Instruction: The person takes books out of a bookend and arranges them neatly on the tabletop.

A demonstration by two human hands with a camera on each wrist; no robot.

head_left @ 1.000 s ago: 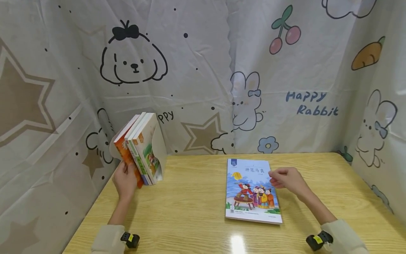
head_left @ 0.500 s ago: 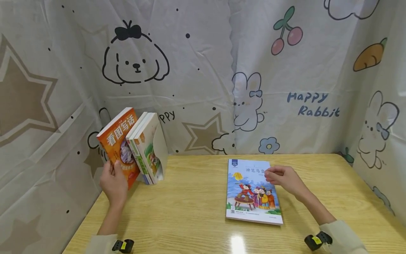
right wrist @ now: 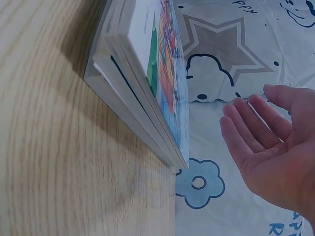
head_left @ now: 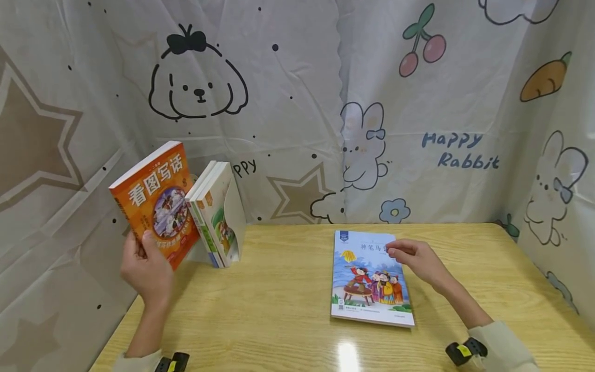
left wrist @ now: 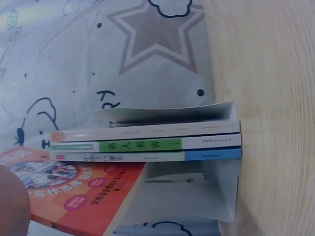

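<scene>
My left hand (head_left: 147, 268) grips an orange book (head_left: 162, 201) by its lower left edge, thumb on the cover. The book is tilted, its cover facing me, left of a white book holder (left wrist: 224, 184). In the holder stand several upright books (left wrist: 147, 142) with white, green and blue spines. My right hand (head_left: 416, 261), its fingers relaxed and slightly bent, hovers over the upper right edge of a blue picture-covered book (head_left: 367, 279). In the right wrist view that hand (right wrist: 275, 137) holds nothing, and the blue book tops a stack of several books (right wrist: 133, 93).
A pale wood-grain table (head_left: 274, 299) lies under everything. Behind it and along both sides hangs a white printed curtain (head_left: 288, 77), close to the holder and the orange book.
My left hand has drawn the orange book out of the holder, leftward and toward me, turning its cover into view. My right hand has shifted slightly left over the blue book.
</scene>
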